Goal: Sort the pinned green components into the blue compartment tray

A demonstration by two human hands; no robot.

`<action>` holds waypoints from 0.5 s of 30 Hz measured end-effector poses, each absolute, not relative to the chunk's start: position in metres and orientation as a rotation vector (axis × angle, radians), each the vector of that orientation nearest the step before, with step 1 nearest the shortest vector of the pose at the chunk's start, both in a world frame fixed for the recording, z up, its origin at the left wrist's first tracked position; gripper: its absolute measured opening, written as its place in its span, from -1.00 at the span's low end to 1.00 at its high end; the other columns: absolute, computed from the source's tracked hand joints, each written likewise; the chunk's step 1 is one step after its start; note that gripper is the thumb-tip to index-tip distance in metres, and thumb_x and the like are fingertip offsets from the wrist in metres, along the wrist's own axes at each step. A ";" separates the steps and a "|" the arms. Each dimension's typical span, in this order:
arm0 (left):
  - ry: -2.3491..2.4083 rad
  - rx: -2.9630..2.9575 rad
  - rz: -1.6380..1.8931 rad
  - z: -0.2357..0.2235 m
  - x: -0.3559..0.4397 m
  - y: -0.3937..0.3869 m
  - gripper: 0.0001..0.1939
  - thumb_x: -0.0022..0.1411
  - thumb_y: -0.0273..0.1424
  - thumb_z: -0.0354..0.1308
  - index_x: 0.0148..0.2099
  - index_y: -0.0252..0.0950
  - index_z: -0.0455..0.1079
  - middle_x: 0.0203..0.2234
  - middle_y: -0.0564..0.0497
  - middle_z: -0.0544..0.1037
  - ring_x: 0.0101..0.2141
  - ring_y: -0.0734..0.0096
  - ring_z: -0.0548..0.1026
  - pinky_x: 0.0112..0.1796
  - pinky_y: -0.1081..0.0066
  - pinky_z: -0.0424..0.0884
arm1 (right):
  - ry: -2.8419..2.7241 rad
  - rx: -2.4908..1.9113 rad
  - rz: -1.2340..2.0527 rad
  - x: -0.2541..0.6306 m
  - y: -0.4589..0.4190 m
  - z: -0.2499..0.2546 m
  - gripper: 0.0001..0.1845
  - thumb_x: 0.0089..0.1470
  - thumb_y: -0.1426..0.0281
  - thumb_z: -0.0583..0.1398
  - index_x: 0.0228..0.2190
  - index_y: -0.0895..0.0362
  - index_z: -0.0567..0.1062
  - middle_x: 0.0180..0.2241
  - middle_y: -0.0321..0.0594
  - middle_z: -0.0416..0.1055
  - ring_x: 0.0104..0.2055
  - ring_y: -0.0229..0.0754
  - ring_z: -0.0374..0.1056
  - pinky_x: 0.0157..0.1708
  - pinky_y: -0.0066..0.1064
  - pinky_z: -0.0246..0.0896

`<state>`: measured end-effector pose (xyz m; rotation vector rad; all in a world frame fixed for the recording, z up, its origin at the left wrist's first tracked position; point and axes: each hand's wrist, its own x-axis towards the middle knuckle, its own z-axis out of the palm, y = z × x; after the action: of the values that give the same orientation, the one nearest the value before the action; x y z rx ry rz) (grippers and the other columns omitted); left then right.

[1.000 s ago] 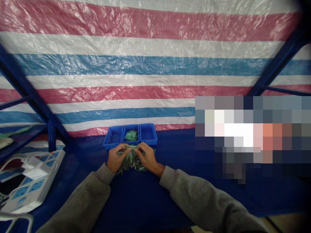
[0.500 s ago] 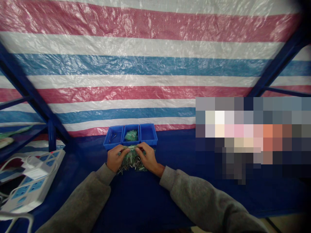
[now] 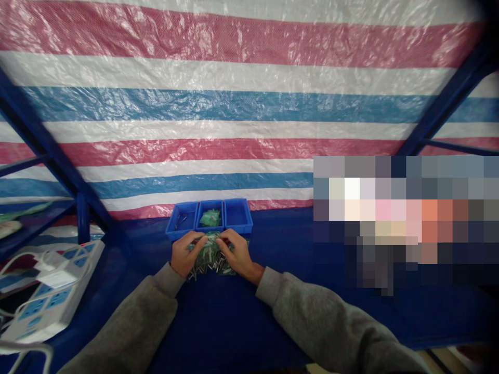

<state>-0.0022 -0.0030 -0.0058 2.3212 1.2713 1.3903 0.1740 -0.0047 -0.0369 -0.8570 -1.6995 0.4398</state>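
A loose heap of small metal pins with green parts (image 3: 212,265) lies on the blue cloth, just in front of a row of blue plastic bins. My left hand (image 3: 187,254) rests on the heap's left side with its fingers curled in. My right hand (image 3: 236,254) presses on the right side in the same way. Whether any pin sits between the fingers is hidden. The left bin (image 3: 183,221) holds a few dark pins. Green pieces fill the middle bin (image 3: 210,218), and the right bin (image 3: 237,217) shows only its blue floor.
A white power strip (image 3: 50,291) with blue sockets and cables lies at the lower left. Blue steel frame bars (image 3: 50,156) run up both sides. A striped tarp (image 3: 234,104) hangs behind the bins. A pixelated patch (image 3: 397,223) hides the right side.
My hands stay at the heap, with only small shifts of the fingers. The bins and the heap look about the same.
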 end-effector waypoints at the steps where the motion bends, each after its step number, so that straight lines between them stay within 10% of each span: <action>1: 1.267 2.325 1.391 -0.006 -0.002 -0.003 -0.84 0.19 -0.35 0.09 -0.32 -0.32 0.43 -0.44 0.01 0.53 -0.42 0.44 0.46 -0.32 0.46 0.38 | -1.702 -0.850 0.441 0.174 -0.005 -0.037 -0.82 0.16 0.33 0.06 -0.37 0.14 0.42 -0.41 -0.22 0.36 -0.37 -0.25 0.28 -0.32 -0.44 0.19; 15: 1.207 2.373 1.429 -0.004 -0.001 -0.003 -0.88 0.16 -0.37 0.13 -0.33 -0.32 0.42 -0.45 0.01 0.51 -0.40 0.43 0.46 -0.28 0.44 0.37 | -1.708 -0.789 0.421 0.172 -0.003 -0.038 -0.84 0.14 0.35 0.11 -0.34 0.15 0.46 -0.40 -0.20 0.37 -0.35 -0.24 0.27 -0.31 -0.41 0.22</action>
<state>-0.0010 -0.0028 -0.0041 2.3727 1.2069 1.4289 0.1723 -0.0029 -0.0382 -0.7891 -1.7075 0.4212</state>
